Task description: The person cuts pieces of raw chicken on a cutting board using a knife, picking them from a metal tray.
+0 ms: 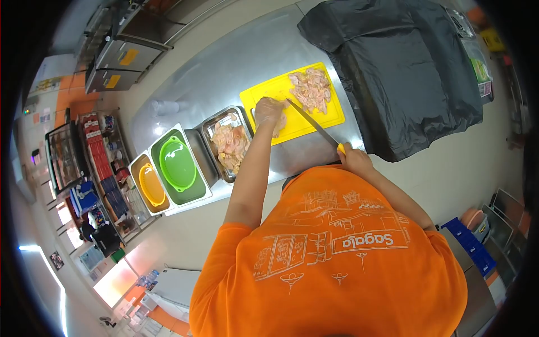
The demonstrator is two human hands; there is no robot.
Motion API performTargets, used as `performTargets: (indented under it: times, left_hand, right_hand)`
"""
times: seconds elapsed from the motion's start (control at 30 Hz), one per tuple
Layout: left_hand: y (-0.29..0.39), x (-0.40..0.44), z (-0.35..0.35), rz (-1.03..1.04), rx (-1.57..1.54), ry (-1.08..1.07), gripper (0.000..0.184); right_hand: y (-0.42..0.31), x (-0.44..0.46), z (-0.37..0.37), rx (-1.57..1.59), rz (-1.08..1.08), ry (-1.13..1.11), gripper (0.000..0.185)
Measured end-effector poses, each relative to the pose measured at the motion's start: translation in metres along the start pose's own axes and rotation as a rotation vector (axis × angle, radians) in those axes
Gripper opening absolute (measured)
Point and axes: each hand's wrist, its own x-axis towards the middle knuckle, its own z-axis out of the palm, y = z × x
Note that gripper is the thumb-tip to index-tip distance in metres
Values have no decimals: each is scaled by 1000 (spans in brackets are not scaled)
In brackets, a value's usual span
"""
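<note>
My right hand (356, 161) is closed around the yellow handle of a long knife (314, 124), whose blade reaches across a yellow cutting board (303, 132). My left hand (269, 110), which seems to wear a clear plastic glove, has its fingers bent down on a piece of raw chicken (280, 124) at the board's left side. The hand hides part of that piece. A pile of cut raw chicken (311, 90) lies on the far right part of the board. Left of the board, a steel tray (208, 124) holds larger pieces of raw chicken.
Two pans with a green colander (177, 163) and an orange colander (152, 185) stand at the left end of the steel table (213, 78). Black plastic sheeting (404, 78) covers something bulky on the right. A clear container (166, 108) sits near the far left edge.
</note>
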Motion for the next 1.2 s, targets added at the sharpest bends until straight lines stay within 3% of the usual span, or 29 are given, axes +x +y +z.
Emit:
performTargets:
  times: [0.1, 0.2, 0.3, 0.4, 0.5, 0.6, 0.7, 0.8, 0.9, 1.1, 1.2]
  left_hand:
    - [4, 11, -4, 57, 207, -69, 48]
    - [-19, 24, -5, 98, -134, -121, 45]
    - [-29, 28, -12, 373, -16, -171, 36]
    - [-16, 5, -31, 165, -373, -334, 33]
    - [-23, 7, -22, 404, -643, -285, 24]
    - [-19, 3, -19, 292, -791, -192, 20]
    - [-20, 9, -3, 486, -864, -148, 19]
    - [-13, 1, 15, 285, -849, -157, 20]
    - [-6, -8, 36, 21, -1024, -126, 21]
    - [-9, -6, 41, -107, -1156, -166, 16]
    - [-36, 13, 53, 314, -646, -43, 14]
  right_hand:
    - [1, -4, 0, -18, 33, -4, 40]
    - [2, -8, 0, -23, 52, -1, 41]
    - [-1, -12, -3, -11, 70, -3, 42]
    - [-1, -14, -4, 6, 79, 11, 41]
    - [1, -18, -4, 6, 78, 41, 40]
    - [0, -25, -7, 16, 77, 91, 38]
    - [-3, -30, -12, 75, 39, 159, 37]
    - [-2, -25, -9, 107, 0, 188, 36]
    - [-2, -19, 0, 102, -12, 167, 35]
    - [-8, -21, 0, 85, -23, 128, 36]
    - [-10, -17, -1, 54, -13, 95, 38]
